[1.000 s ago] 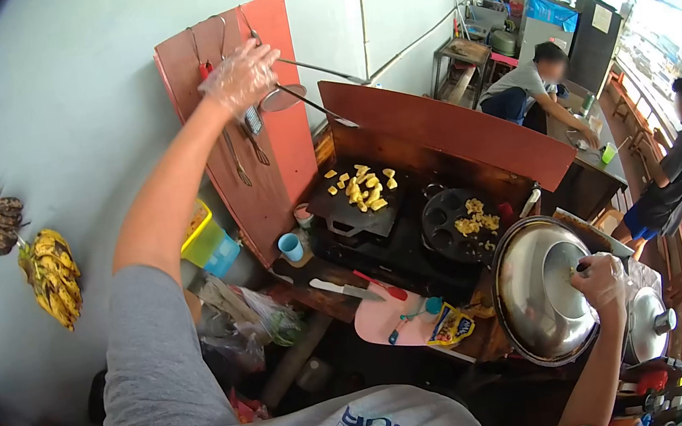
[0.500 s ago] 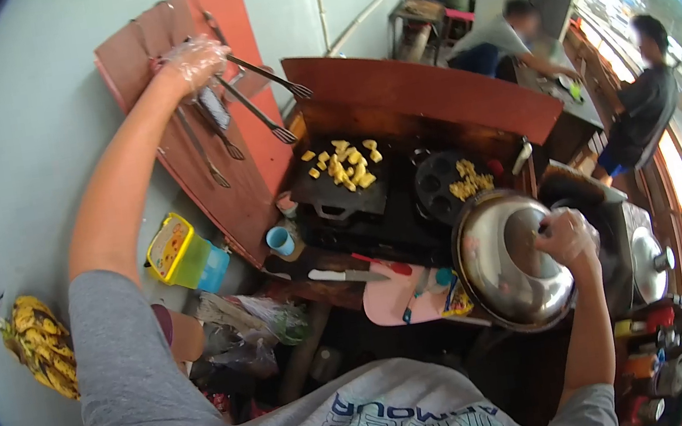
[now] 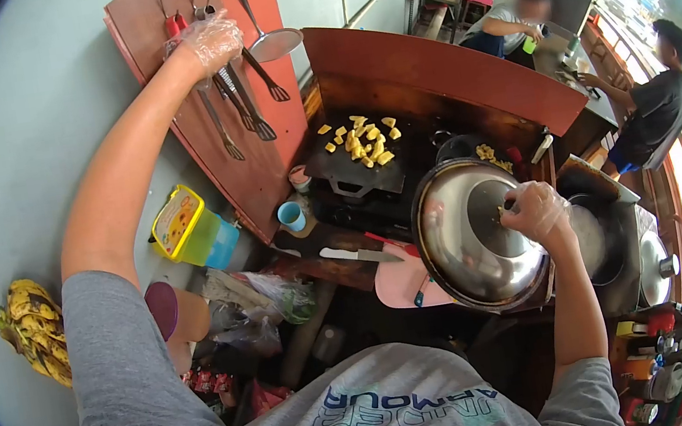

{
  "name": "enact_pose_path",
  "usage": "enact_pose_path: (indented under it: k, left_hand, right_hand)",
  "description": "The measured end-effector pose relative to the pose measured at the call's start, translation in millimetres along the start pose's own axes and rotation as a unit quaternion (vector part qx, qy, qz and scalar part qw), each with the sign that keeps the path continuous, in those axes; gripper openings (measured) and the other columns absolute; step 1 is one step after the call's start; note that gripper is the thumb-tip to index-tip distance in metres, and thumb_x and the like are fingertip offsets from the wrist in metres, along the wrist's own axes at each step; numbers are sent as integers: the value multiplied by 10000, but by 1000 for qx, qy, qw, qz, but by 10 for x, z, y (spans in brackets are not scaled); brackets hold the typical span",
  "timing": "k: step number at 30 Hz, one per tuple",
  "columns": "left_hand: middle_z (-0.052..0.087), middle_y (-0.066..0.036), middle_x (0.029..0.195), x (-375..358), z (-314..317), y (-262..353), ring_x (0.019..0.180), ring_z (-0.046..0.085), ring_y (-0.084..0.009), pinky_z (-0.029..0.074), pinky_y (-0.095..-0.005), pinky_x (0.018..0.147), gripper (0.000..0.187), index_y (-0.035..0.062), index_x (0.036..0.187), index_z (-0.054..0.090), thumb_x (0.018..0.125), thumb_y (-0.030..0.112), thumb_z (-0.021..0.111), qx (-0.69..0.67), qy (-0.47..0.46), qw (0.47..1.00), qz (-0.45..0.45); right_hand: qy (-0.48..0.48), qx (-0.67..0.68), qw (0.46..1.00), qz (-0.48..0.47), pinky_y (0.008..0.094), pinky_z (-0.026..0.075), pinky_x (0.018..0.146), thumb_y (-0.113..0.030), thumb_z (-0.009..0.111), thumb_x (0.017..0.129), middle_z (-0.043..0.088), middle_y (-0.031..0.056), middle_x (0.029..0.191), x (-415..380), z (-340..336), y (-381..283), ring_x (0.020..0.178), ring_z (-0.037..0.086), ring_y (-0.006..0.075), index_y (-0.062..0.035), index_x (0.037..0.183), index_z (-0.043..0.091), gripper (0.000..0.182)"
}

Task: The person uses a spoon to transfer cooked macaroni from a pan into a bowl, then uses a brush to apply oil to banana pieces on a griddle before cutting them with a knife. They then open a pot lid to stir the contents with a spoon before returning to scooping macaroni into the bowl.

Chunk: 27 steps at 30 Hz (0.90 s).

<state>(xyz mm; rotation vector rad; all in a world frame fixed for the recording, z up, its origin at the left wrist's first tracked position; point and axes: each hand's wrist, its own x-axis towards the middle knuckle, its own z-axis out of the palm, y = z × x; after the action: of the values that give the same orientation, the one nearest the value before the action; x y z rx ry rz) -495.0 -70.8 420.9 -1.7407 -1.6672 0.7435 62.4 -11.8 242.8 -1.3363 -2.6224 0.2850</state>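
Note:
My left hand (image 3: 208,46), in a clear plastic glove, is raised to the utensils hanging on the red board (image 3: 155,91). Its fingers are closed around the handles there, with a slotted spatula (image 3: 274,89) slanting down from them; the exact grip is partly hidden. More spatulas (image 3: 237,109) hang just below this hand, and a strainer (image 3: 277,43) hangs to its right. My right hand (image 3: 535,210), also gloved, grips the knob of a large shiny metal lid (image 3: 468,238). The lid is tilted and held left of a dark pot (image 3: 601,240), whose inside shows.
Yellow food pieces (image 3: 366,143) lie on a black griddle (image 3: 344,173). Behind the lid is a pan with yellowish bits (image 3: 491,155). A knife (image 3: 356,255), pink cutting board (image 3: 396,284) and blue cup (image 3: 291,215) are in front. Two people (image 3: 660,104) work at the back right.
The lid has moved left in my right hand, exposing the pot. One spatula by my left hand now hangs lower, and the strainer has come into sight. The camera view has shifted.

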Motion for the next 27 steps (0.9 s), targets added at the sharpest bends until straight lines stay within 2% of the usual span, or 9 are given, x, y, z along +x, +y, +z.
enact_pose_path:
  k: [5,7,8,10,12,16,22,24,27]
  left_hand:
    - [692,-145,1042,81,285,16,1284,579,-331,346,-489,1218,190,46,936,680,933,141,515,-16,5,1000,21]
    - [696,-163,1198,6,448,80,1314,559,-336,328,-479,1234,253,3,1028,701,953,140,502,-62,101,993,9]
    - [675,-168,1277,-26,378,127,1344,536,-338,319,-479,1238,280,-11,1084,704,970,133,493,-76,73,994,12]
    - [662,-162,1307,-103,440,221,1371,508,-333,298,-478,1250,269,-14,1134,703,952,110,549,-66,154,986,26]
    - [643,-159,1352,-348,-271,722,1401,478,-331,284,-488,1253,271,-21,1115,721,906,114,613,-22,147,989,0]
    - [642,-149,1362,-781,-300,1416,1414,461,-332,248,-502,1265,324,-23,1154,721,899,168,662,-167,232,958,19]
    - [703,-132,1176,-1351,75,2895,1238,576,-336,305,-519,1216,249,37,1034,759,878,214,678,-320,114,938,65]
    - [678,-83,940,-1543,206,3393,991,609,-291,404,-489,1051,175,79,890,733,841,243,694,-349,67,929,102]
    - [706,-86,961,-2018,474,4177,982,642,-292,464,-460,964,186,75,907,738,830,241,706,-448,-8,888,103]
  right_hand:
    - [1,-27,999,-18,465,580,841,-320,717,694,737,192,896,87,19,158,915,719,375,-95,950,807,352]
    - [33,-42,999,-4,469,579,852,-342,719,688,734,191,898,15,-75,383,899,718,382,-127,947,810,348]
    - [33,-32,998,38,463,579,861,-344,721,678,733,195,895,-73,-236,411,896,715,390,-124,945,809,357]
    - [87,-18,993,77,457,580,867,-357,731,668,742,195,931,-182,-280,868,920,720,382,-111,950,806,382]
    - [103,-37,988,107,457,580,868,-359,734,666,746,203,955,-307,-451,1240,928,723,379,-95,958,802,400]
    - [81,-59,970,223,461,573,878,-374,747,685,751,199,994,-592,-742,1998,961,725,365,-90,963,797,401]
    - [59,-137,937,316,460,566,895,-370,759,721,758,161,1046,-827,-826,2805,1001,726,349,-114,972,786,360]
    - [27,-151,931,330,460,565,909,-359,746,731,754,157,1084,-819,-724,3077,1020,725,348,-96,994,768,372]
    - [61,-113,931,342,447,557,910,-385,752,729,748,159,1081,-823,-312,3644,1012,721,338,-114,963,774,358]
